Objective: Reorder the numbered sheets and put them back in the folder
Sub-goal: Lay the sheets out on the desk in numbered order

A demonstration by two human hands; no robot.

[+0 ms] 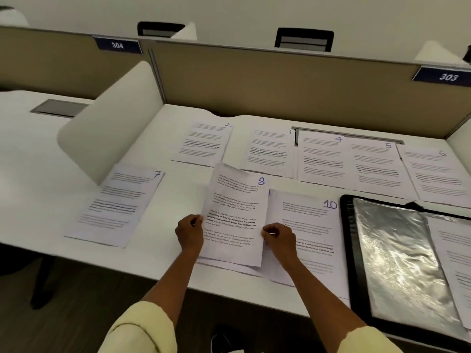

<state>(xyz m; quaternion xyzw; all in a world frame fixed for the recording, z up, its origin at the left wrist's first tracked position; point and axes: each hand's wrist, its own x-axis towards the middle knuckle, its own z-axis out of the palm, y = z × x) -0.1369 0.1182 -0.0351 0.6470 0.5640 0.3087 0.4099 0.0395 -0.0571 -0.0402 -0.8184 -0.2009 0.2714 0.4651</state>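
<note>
Printed sheets with handwritten numbers lie spread on the white desk. Sheet 8 [235, 215] is lifted slightly at the front middle; my left hand [190, 233] pinches its left edge and my right hand [279, 238] pinches its right edge. Another sheet lies partly hidden under it. Sheet 10 [309, 233] lies just to the right, sheet 7 [117, 205] to the left. Along the back lie sheet 2 [204, 143], sheet 3 [270, 151], sheet 4 [322, 159], sheet 5 [377, 166] and sheet 6 [435, 174]. The black folder [356, 250] lies open at the right with shiny plastic sleeves.
A tan partition [280, 80] runs behind the desk, with labels 304 and 303. A white rounded divider [109, 133] stands at the left of my desk. The desk's front edge [229, 291] runs just below my hands. One printed sheet sits in the folder's right sleeve [456, 263].
</note>
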